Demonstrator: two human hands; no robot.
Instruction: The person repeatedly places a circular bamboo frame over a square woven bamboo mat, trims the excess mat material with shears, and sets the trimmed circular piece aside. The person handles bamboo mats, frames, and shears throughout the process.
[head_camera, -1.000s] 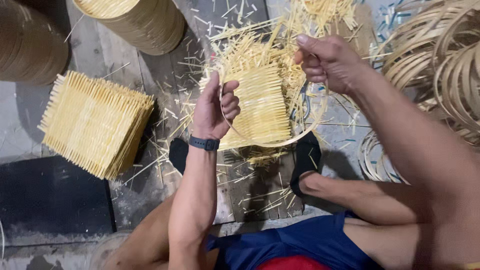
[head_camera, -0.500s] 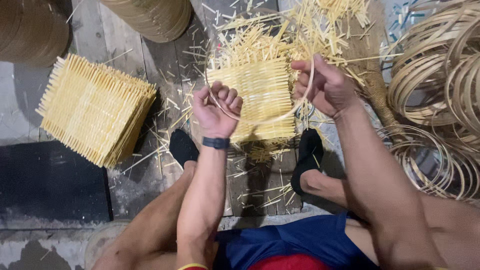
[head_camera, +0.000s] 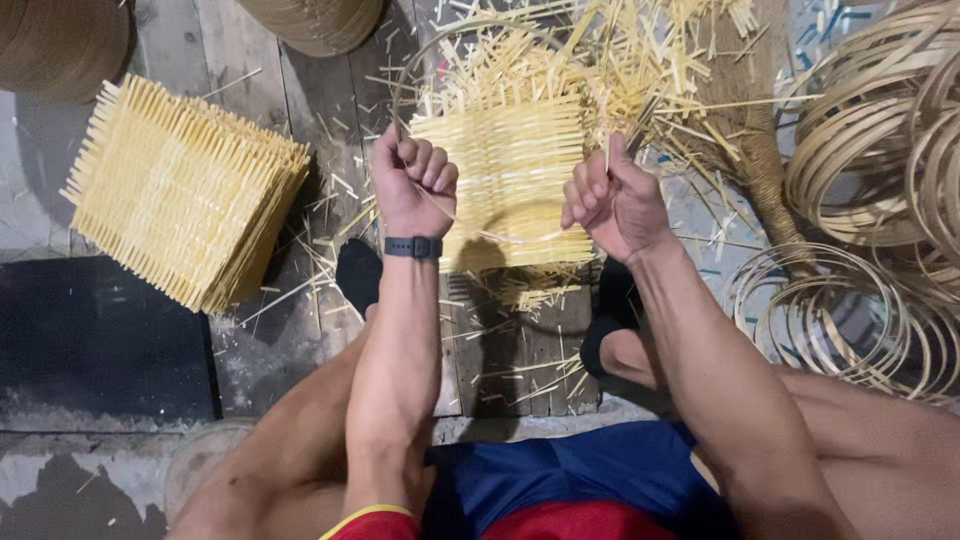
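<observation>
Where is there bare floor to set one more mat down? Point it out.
The dark mat below the stack of woven mats is bare. A grey strip of floor left of the stack is narrow. Crowded: splints ahead of both hands, bamboo hoops at the right.

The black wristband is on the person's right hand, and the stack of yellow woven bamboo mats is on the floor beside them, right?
Not quite. The black wristband is on the person's left hand, not the right hand, whose wrist is bare. The head view shows this. The rest holds: the stack of yellow woven bamboo mats does lie on the floor beside them.
</observation>
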